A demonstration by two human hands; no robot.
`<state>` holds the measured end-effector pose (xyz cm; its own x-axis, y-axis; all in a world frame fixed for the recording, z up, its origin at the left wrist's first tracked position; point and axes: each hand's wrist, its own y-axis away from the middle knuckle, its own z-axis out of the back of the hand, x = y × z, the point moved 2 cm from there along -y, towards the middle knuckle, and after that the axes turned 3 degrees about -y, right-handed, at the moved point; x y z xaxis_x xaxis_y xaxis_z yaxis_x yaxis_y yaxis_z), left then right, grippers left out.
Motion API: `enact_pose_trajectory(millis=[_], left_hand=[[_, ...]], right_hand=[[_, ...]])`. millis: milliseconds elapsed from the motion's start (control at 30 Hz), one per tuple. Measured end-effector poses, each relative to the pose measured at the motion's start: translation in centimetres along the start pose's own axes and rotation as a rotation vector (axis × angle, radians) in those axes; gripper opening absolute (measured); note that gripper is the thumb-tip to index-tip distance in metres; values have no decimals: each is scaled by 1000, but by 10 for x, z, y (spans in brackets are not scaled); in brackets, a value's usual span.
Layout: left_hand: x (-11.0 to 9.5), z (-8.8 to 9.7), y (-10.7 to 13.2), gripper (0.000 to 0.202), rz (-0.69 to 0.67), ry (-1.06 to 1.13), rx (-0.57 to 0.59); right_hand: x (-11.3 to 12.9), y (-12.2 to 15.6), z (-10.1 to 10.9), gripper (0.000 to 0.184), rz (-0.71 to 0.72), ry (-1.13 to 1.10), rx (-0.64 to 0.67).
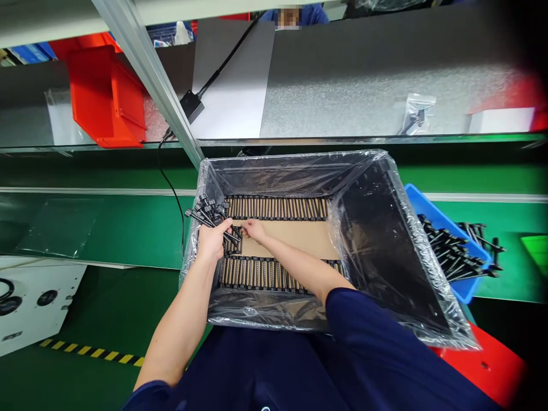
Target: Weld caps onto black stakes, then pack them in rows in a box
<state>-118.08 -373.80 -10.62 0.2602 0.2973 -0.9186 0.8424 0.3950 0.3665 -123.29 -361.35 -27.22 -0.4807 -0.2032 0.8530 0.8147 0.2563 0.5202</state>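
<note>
My left hand (211, 240) is closed around a bundle of black rod-shaped parts (208, 210) with wider heads, fanned out over the left end of a box (372, 228) lined with clear plastic film. My right hand (254, 229) is beside it, its fingers pinched at the top of a black rod-shaped part at the right end of a short middle row (231, 246). Fingers partly hide that part. A long back row (278, 208) and a front row (261, 273) of similar parts lie side by side on brown cardboard (295, 238); my right forearm covers some of the front row.
Right of the box, a blue bin (470, 288) holds more black parts, with several loose ones (482, 234) beside it. A metal post (148, 63) rises behind the box's left corner. The shelf beyond carries a red bin (96, 97), a cable adapter (191, 107) and a small bag (417, 114).
</note>
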Motion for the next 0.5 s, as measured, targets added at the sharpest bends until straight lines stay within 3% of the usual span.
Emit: enact_pose_trajectory(millis=[133, 233, 367, 500], left_hand=[[5, 2, -2, 33, -31, -27, -1], [8, 3, -4, 34, -30, -9, 6], [10, 1, -3, 43, -4, 26, 62], [7, -2, -1, 43, 70, 51, 119]], right_hand=[[57, 36, 13, 38, 244, -282, 245], [87, 65, 15, 40, 395, -250, 419], [99, 82, 13, 37, 446, -225, 429], [95, 75, 14, 24, 391, -266, 388]])
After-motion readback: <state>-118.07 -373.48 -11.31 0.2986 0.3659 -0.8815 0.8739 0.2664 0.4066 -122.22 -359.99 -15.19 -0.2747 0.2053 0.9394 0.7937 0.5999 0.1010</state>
